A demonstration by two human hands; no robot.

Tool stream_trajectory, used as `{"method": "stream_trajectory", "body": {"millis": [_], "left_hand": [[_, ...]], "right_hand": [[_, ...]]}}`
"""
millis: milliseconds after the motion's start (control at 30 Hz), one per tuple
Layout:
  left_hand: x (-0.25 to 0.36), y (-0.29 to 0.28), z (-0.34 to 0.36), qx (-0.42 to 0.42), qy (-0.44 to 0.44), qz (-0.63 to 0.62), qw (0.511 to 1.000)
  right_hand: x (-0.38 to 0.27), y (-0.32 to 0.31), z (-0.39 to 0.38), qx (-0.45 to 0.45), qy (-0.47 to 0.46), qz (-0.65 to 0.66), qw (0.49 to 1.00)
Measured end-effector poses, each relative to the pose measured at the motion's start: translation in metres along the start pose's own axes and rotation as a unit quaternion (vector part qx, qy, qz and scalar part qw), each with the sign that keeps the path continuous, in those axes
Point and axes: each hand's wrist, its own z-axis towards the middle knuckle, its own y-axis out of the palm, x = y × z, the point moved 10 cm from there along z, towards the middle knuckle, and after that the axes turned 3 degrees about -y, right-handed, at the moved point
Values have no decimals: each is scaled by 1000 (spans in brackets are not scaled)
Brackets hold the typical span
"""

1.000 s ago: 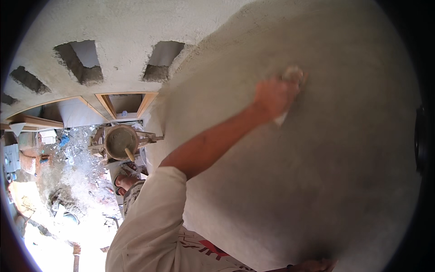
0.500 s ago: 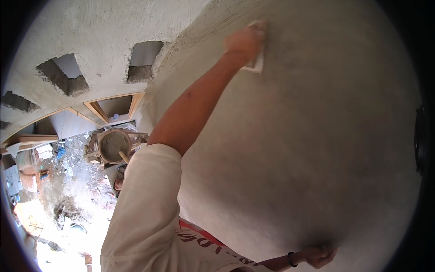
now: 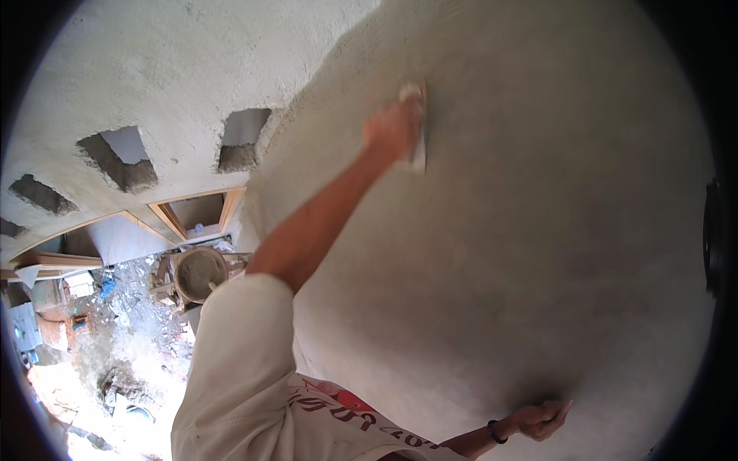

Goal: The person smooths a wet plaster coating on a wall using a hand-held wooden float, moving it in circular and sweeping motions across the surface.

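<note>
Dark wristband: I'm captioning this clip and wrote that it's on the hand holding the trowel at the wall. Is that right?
Not quite: in the head view, the dark wristband is on the other hand, low in the picture. The upper hand does hold the trowel at the wall.

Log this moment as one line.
left hand: gripping flat trowel against grey wall | right hand: loosely curled, nothing visible held | basin: grey mix inside
</note>
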Motion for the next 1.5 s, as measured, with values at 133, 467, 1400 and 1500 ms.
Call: {"method": "stream_trajectory", "body": {"millis": [133,467,1400,1500], "left_hand": [[133,-2,-53,-12,184,35,982],[76,12,-57,86,216,-12,973],[212,-32,-93,86,364,-4,928],[273,-45,-157,81,488,14,869]], "right_hand": [[12,-6,-2,-18,12,-28,999],[7,-2,2,-21,-12,50,998],[100,-39,-2,-118,108,-327,932],[100,-41,5,-107,102,-304,941]]}}
